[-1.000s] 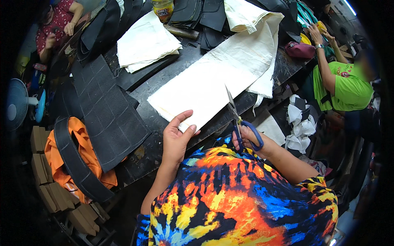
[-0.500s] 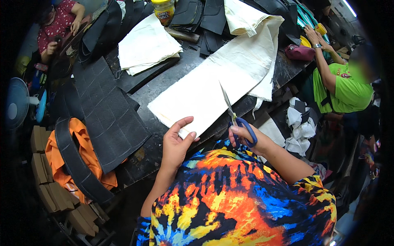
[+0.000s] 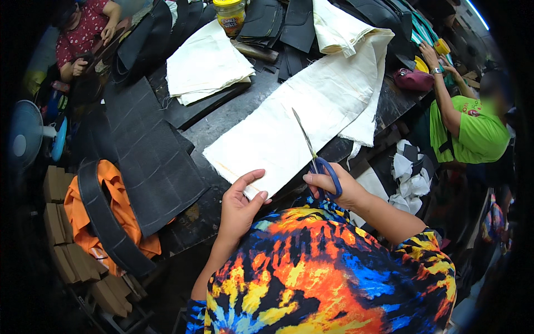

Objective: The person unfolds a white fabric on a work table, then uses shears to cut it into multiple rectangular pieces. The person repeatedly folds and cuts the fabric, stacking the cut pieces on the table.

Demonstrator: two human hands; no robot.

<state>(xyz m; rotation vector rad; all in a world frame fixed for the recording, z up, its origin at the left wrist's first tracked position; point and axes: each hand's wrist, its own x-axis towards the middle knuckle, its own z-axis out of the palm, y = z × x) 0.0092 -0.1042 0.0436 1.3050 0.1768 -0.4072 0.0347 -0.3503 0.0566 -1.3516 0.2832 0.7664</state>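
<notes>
A long folded strip of white cloth [image 3: 295,122] lies across the dark table, its raw-edged near end toward me. My left hand [image 3: 240,206] pinches that near corner between thumb and fingers. In my right hand [image 3: 334,186] is a pair of scissors [image 3: 309,142] with blue handles. Their blades look nearly closed and point away from me, over the right edge of the cloth. Whether the blades touch the cloth I cannot tell.
A stack of white cloth pieces [image 3: 208,69] sits farther back, beside a yellow-lidded jar [image 3: 230,16]. Black sheets [image 3: 150,156] and an orange cloth [image 3: 114,195] lie at left. White scraps [image 3: 409,178] are at right. Two people work nearby, one in a green shirt [image 3: 467,125].
The scissors have swung slightly left over the cloth, and their blades look closer together. My left hand keeps its pinch on the corner. The whole view has shifted a little.
</notes>
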